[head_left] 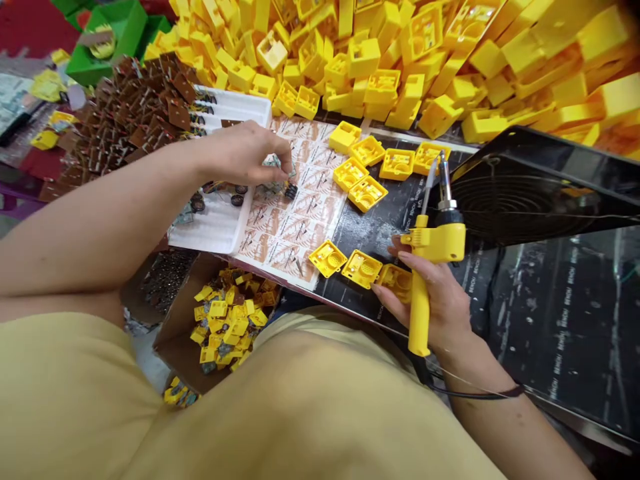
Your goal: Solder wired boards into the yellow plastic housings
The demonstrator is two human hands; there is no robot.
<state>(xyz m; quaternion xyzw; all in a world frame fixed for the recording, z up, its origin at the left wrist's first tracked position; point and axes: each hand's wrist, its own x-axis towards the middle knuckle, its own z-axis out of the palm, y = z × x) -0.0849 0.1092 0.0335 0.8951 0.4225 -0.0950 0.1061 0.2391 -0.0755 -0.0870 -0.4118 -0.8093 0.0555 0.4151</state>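
Observation:
My left hand (250, 157) reaches over the edge of a white ribbed tray (207, 233), fingers pinched on a small circuit board (271, 161). Dark round parts on wires (290, 191) hang just below those fingers. In my right hand (445, 300) is a yellow soldering gun (425, 280), its metal tip pointing up and away from me. The fingertips of this hand also reach an open yellow casing (395, 281), the last in a short row with two more casings (363, 268). Whether they grip that casing I cannot tell.
A large heap of yellow casings (365, 60) fills the back. Brown boards (135, 113) are piled at left. Several open casings (367, 193) lie mid-table near a printed sheet (300, 220). A black fan housing (540, 187) stands right. Below, a cardboard box (175, 333) holds yellow pieces.

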